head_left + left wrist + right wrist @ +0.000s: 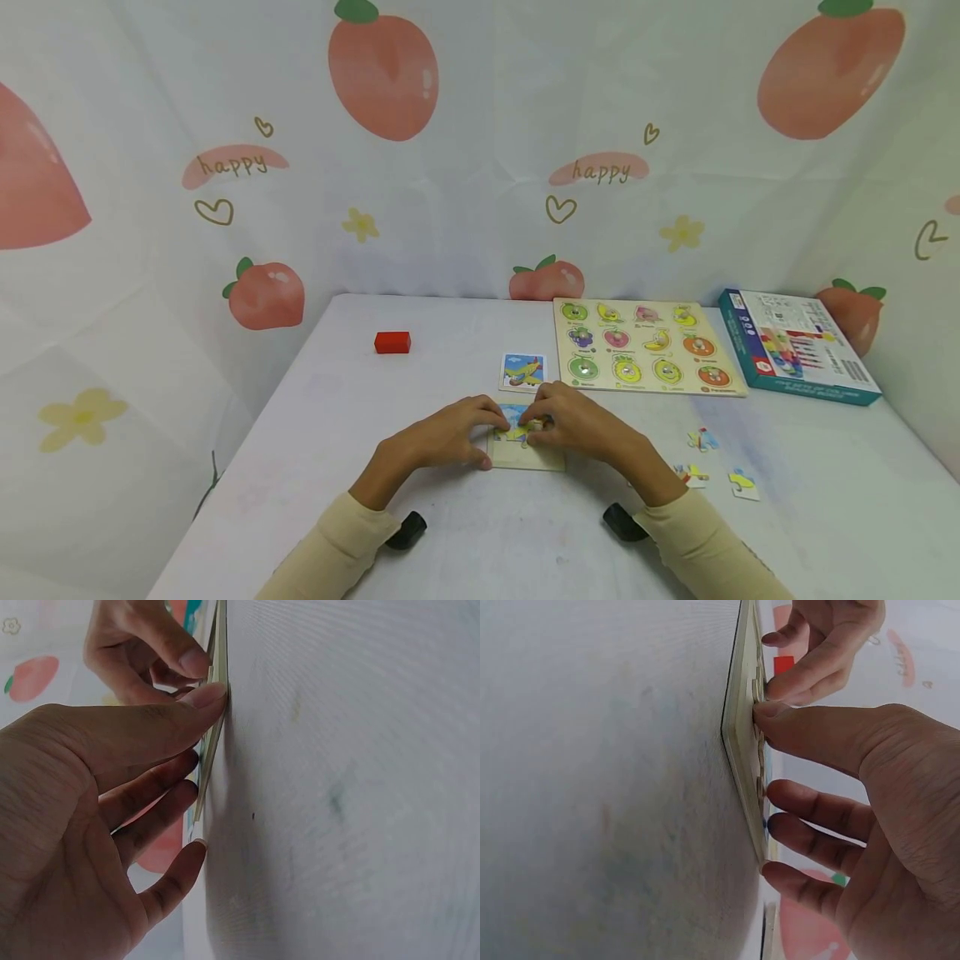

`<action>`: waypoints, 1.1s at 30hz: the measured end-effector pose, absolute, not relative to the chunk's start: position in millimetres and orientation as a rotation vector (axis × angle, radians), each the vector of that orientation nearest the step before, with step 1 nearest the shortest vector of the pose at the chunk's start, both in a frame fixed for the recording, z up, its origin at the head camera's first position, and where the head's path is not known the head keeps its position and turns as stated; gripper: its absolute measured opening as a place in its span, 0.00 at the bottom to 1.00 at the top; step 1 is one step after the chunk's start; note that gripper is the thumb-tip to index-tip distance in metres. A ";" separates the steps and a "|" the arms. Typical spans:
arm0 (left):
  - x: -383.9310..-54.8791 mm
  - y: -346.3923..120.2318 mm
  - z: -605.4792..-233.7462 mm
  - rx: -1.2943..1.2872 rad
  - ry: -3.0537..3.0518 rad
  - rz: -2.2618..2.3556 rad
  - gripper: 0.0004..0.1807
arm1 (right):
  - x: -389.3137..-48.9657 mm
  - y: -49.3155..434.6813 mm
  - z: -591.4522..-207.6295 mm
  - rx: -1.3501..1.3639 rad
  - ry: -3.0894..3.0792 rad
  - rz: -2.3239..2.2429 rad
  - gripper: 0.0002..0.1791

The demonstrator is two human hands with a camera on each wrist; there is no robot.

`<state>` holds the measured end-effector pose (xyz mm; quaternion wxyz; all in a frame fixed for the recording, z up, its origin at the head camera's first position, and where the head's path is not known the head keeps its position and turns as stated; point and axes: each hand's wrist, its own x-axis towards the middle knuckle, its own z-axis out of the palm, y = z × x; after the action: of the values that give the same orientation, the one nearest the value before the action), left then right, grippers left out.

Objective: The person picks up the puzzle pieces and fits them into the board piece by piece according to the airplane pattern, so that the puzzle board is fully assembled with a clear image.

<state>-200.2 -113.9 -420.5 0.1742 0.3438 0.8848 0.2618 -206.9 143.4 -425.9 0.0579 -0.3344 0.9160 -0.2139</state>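
Observation:
A small wooden puzzle board [525, 457] lies in front of me, its upper part covered by blue and yellow jigsaw pieces [514, 413]. My left hand [459, 429] grips the board at its left side, thumb at the near left corner and forefinger reaching onto the pieces. From the right, my right hand [576, 419] pinches a jigsaw piece between thumb and forefinger over the board; the fingers hide much of that piece. In the right wrist view, the thumb of the right hand [855, 772] presses at a thin piece on the board [739, 712].
Beyond the board lies an airplane picture card [522, 372]. A wooden fruit puzzle [648, 346] and a teal-edged box [798, 346] stand at the back right. Loose jigsaw pieces [744, 485] lie near my right forearm. A red block [392, 342] sits at the back left.

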 end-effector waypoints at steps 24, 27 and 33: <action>-197.2 -110.4 -421.8 1.072 2.438 0.652 0.35 | -204.3 144.6 -428.6 -1.004 2.801 -0.745 0.11; -196.9 -109.6 -421.9 1.075 2.451 0.613 0.35 | -204.4 145.5 -428.1 -0.998 2.796 -0.746 0.12; -197.2 -109.5 -422.5 1.071 2.458 0.587 0.34 | -205.4 152.8 -424.6 -0.966 2.789 -0.746 0.14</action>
<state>-197.2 -109.5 -422.5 0.1973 0.3825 0.8780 0.2097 -205.4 152.8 -424.6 0.0488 -0.3169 0.9150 -0.2448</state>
